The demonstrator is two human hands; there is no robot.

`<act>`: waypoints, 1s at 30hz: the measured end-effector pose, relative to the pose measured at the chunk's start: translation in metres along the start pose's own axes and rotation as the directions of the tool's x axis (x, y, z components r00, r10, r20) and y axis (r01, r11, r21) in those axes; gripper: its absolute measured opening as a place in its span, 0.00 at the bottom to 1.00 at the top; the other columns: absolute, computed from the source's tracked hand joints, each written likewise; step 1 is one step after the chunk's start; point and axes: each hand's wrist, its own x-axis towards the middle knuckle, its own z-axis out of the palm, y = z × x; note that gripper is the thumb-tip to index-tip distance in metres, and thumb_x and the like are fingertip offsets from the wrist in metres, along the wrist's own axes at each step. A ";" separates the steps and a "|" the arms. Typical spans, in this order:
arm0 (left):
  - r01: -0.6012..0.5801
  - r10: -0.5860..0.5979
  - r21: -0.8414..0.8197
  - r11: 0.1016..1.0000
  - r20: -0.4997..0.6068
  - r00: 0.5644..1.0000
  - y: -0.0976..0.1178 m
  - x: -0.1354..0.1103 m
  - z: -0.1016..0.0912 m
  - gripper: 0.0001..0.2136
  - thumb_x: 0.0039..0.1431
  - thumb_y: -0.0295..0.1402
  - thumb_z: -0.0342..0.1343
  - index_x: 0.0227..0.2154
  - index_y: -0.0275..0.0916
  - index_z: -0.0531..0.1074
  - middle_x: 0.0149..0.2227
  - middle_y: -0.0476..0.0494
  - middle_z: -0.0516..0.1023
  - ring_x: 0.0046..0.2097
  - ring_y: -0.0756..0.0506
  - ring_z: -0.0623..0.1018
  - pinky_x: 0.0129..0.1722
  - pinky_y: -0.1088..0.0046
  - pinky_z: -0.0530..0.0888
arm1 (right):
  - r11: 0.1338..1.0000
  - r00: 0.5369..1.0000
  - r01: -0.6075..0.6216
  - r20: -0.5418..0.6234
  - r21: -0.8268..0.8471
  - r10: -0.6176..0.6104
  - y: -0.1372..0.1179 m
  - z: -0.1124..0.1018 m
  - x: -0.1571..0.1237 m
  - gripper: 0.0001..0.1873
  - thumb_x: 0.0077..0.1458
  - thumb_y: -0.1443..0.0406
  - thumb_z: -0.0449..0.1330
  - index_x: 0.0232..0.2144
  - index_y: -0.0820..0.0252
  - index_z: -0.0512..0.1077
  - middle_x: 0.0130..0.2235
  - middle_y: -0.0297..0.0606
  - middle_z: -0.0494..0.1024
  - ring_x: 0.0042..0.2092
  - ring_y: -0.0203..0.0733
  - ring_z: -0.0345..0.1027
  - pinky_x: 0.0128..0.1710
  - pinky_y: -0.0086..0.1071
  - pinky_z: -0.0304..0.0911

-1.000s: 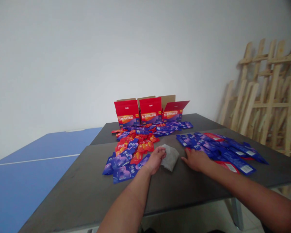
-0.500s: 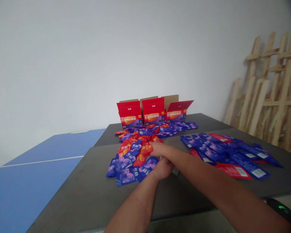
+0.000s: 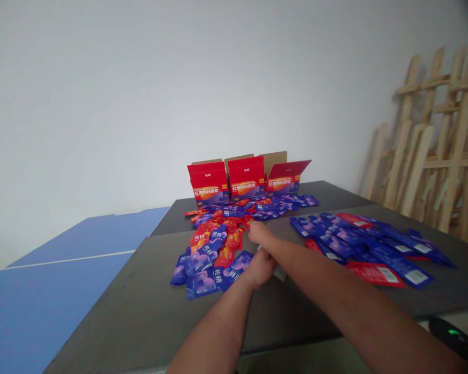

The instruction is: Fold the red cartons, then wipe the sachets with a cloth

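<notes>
My left hand (image 3: 262,268) is curled low over the table, just right of the nearest blue sachets (image 3: 238,264). A pale object (image 3: 280,273) shows beside and under it, too hidden to name. My right hand (image 3: 259,234) crosses above and beyond the left one, its fingers bent downward and mostly out of sight. It is at the right edge of a pile of red sachets (image 3: 234,239) with orange fruit pictures. What its fingertips hold, if anything, cannot be seen. More blue sachets with purple prints (image 3: 203,283) lie left of both hands.
Three red cartons with raised flaps, left (image 3: 209,184), middle (image 3: 247,179) and right (image 3: 284,182), stand at the back. Mixed sachets (image 3: 273,208) lie before them. Another heap (image 3: 343,236) spreads on the right. A blue table (image 3: 81,265) adjoins; wooden frames (image 3: 452,140) lean at right.
My right hand has drawn slightly right, away from the red sachets, uncovering more of them. My left hand has shifted a little, and more of the pale object shows.
</notes>
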 end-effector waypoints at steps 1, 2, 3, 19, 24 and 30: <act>-0.031 0.029 0.100 0.995 0.023 0.999 -0.003 0.001 -0.002 0.07 0.46 0.23 0.61 0.30 0.38 0.76 0.37 0.42 0.77 0.48 0.40 0.72 0.55 0.63 0.64 | 0.999 1.000 -0.023 -0.004 0.031 0.023 0.004 -0.006 -0.001 0.11 0.54 0.70 0.58 0.39 0.66 0.76 0.41 0.52 0.80 0.41 0.46 0.74 0.38 0.31 0.64; -0.071 0.063 0.221 0.973 0.045 0.997 -0.006 0.002 -0.004 0.05 0.49 0.26 0.61 0.31 0.38 0.76 0.37 0.43 0.77 0.46 0.41 0.73 0.53 0.62 0.65 | 0.997 0.999 -0.039 -0.010 0.065 0.039 0.008 -0.012 -0.002 0.10 0.54 0.70 0.57 0.38 0.66 0.76 0.40 0.51 0.80 0.40 0.46 0.74 0.37 0.30 0.63; -0.091 0.079 0.311 0.946 0.050 0.996 -0.009 0.004 -0.006 0.04 0.51 0.30 0.59 0.32 0.38 0.76 0.36 0.43 0.77 0.44 0.42 0.73 0.51 0.63 0.66 | 0.994 0.998 -0.051 -0.018 0.098 0.053 0.012 -0.019 -0.006 0.10 0.55 0.70 0.57 0.37 0.66 0.77 0.40 0.49 0.80 0.40 0.45 0.74 0.36 0.29 0.63; -0.013 -0.102 -0.493 0.870 -0.206 0.973 0.011 0.012 -0.013 0.15 0.59 0.39 0.56 0.44 0.34 0.73 0.44 0.36 0.78 0.46 0.41 0.77 0.48 0.65 0.71 | 0.928 0.881 0.251 -0.462 0.274 -0.102 0.058 -0.009 -0.104 0.18 0.64 0.63 0.43 0.42 0.58 0.73 0.40 0.43 0.78 0.43 0.44 0.72 0.46 0.37 0.65; -0.034 -0.151 -0.617 0.786 -0.246 0.958 0.024 0.011 -0.022 0.12 0.60 0.39 0.53 0.39 0.35 0.74 0.37 0.39 0.78 0.34 0.45 0.77 0.38 0.67 0.74 | 0.951 0.892 0.297 -0.379 0.081 -0.247 0.070 0.004 -0.098 0.20 0.58 0.60 0.55 0.51 0.61 0.70 0.52 0.50 0.71 0.53 0.49 0.65 0.53 0.42 0.61; 0.045 -0.124 -0.703 0.709 -0.061 0.990 0.032 0.005 -0.031 0.18 0.60 0.47 0.49 0.40 0.37 0.73 0.38 0.39 0.77 0.30 0.47 0.73 0.28 0.70 0.70 | 0.980 0.965 0.191 -0.195 0.064 -0.175 0.066 0.002 -0.095 0.15 0.56 0.60 0.58 0.45 0.57 0.74 0.39 0.42 0.76 0.41 0.45 0.70 0.43 0.36 0.64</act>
